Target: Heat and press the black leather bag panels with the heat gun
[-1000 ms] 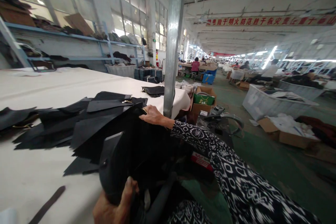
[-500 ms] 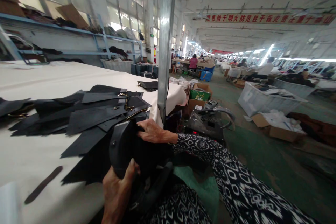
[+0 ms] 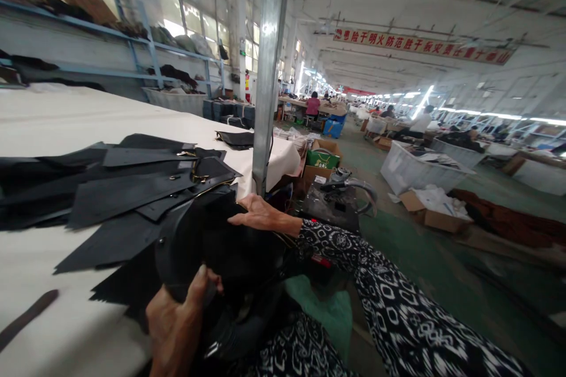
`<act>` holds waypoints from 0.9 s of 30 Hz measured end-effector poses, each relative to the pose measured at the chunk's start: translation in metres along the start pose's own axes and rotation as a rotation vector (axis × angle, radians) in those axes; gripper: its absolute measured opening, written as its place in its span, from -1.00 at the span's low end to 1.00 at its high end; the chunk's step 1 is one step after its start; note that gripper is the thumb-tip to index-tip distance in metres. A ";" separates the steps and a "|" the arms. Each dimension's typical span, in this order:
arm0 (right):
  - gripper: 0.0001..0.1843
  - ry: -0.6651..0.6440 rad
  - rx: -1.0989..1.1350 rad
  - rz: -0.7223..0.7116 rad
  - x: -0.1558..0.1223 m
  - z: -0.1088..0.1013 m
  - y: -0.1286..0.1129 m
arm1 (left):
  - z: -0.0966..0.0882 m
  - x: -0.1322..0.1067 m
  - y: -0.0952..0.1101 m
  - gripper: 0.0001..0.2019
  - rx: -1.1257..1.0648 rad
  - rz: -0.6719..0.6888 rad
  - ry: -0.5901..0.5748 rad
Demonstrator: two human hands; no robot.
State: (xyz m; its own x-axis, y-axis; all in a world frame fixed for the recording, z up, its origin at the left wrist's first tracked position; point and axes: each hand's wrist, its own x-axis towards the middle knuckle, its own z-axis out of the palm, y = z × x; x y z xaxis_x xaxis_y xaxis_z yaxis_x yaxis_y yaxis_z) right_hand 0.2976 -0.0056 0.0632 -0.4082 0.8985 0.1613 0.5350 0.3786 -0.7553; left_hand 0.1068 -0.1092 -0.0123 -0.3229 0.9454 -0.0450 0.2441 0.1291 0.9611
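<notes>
Both my hands are on a black leather bag [image 3: 216, 253] held low against the edge of a white-covered table [image 3: 88, 118]. My left hand [image 3: 172, 327] grips its lower side, thumb pressed on the front. My right hand [image 3: 260, 215] lies over the top edge, fingers stretched flat. A dark handle [image 3: 239, 330] hangs below the bag. Next to it, several overlapping black leather panels [image 3: 128, 194] with brass fittings [image 3: 198, 178] cover the tabletop. A loose brown strap [image 3: 26, 312] lies at the lower left.
A steel post [image 3: 269, 70] rises just past the table. Beyond it stand a machine [image 3: 331, 203], cardboard boxes [image 3: 322, 156] and large white bins [image 3: 420, 171]. Shelves [image 3: 110, 41] line the left wall. Other people sit working far down the hall.
The view has swung left and tilted. The bag has turned in my hands and shifted left, with my left hand moving with it. The leather panels stay in place on the table.
</notes>
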 end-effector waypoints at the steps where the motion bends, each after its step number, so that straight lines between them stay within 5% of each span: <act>1: -0.67 -0.019 0.011 -0.001 0.003 0.000 0.000 | 0.002 -0.002 0.001 -0.54 -0.012 0.014 -0.020; 7: -0.84 -0.089 0.052 -0.116 0.017 0.002 0.004 | 0.011 -0.003 0.010 -0.54 -0.088 0.066 -0.090; 15: -0.67 -0.045 -0.085 -0.352 0.049 -0.001 0.021 | 0.010 0.013 -0.002 -0.48 -0.128 -0.043 -0.208; 19: -0.72 -0.071 0.051 -0.310 0.072 -0.011 0.028 | 0.018 0.006 0.005 -0.50 -0.175 -0.067 -0.272; 27: -0.68 -0.204 0.261 -0.116 0.090 -0.023 0.047 | 0.018 0.020 -0.002 -0.51 -0.163 -0.113 -0.173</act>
State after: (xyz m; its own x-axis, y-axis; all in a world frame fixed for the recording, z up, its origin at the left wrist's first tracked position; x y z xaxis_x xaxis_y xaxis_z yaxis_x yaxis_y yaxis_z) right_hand 0.3028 0.0976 0.0569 -0.6090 0.7798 0.1454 0.2794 0.3825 -0.8807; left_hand 0.1162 -0.0848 -0.0199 -0.1751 0.9666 -0.1871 0.0605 0.2002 0.9779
